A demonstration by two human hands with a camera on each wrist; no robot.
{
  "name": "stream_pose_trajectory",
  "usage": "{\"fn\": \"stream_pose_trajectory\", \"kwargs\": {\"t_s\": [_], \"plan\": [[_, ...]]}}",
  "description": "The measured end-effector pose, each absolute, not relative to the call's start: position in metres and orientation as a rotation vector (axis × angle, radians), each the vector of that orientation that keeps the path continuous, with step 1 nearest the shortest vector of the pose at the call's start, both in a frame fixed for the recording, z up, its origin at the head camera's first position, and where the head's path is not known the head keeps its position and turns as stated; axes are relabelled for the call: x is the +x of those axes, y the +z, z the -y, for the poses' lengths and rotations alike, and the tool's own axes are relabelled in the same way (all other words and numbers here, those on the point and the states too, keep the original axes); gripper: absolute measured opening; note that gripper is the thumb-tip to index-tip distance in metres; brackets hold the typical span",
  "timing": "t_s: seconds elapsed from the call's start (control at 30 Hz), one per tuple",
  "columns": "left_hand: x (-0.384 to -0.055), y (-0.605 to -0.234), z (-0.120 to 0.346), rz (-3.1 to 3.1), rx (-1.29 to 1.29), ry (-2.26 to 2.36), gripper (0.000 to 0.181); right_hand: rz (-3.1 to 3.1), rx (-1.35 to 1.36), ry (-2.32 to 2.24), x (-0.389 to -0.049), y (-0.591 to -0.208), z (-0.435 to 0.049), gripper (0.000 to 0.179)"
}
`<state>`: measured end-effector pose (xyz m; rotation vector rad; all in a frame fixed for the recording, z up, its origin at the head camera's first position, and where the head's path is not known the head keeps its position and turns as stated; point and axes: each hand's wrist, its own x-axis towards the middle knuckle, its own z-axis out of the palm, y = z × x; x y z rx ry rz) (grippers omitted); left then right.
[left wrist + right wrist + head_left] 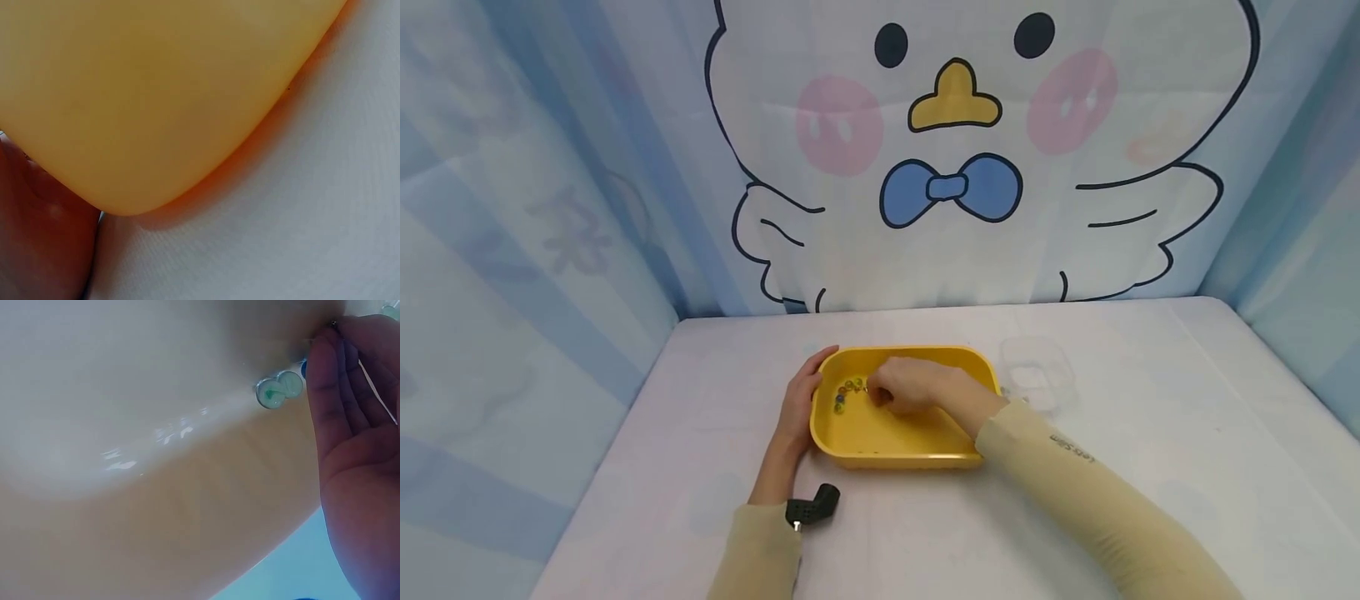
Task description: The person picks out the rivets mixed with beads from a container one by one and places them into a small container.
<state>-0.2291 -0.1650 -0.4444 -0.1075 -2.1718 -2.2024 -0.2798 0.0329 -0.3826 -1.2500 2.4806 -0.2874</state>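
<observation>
A yellow tray (pixel 880 437) lies on the white table, with several glass marbles (pixel 840 399) along the left part of its floor. My left hand (pixel 796 406) holds the tray's left side, fingers bent round its far left corner; the left wrist view shows part of this hand (pixel 47 231) against the outer wall. Inside the tray, my right hand (pixel 910 385) is beside the marbles. Its thumb and fingers (pixel 325 381) come together at the tips around a tiny dark bit, apparently a marble, mostly hidden. Two clear greenish marbles (pixel 279 389) sit beside the fingers.
A transparent plastic container (pixel 1037 375) stands on the table just right of the tray. Behind the table hangs a curtain (pixel 955 267) printed with a cartoon bird. A black wrist camera (pixel 815 504) sticks out from the left wrist.
</observation>
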Motion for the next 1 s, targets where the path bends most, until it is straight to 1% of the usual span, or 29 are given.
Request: {"fn": "stream_pose_trajectory", "kwargs": {"t_s": [0.23, 0.67, 1.0], "plan": [[-0.2309, -0.4422, 0.1616, 2.168, -0.134, -2.222, 0.053, -2.494, -1.212, -0.255, -0.2807, -0.3804, -0.0353, 0.013], [-0.2292, -0.4427, 0.1654, 2.184, -0.09, -2.214, 0.052, -2.462, -1.207, -0.255, -0.2804, -0.3795, -0.0331, 0.016], [-0.2293, -0.4436, 0.1651, 2.184, -0.073, -2.222, 0.052, -2.452, -1.296, -0.355, -0.2819, -0.376, -0.0362, 0.02]]}}
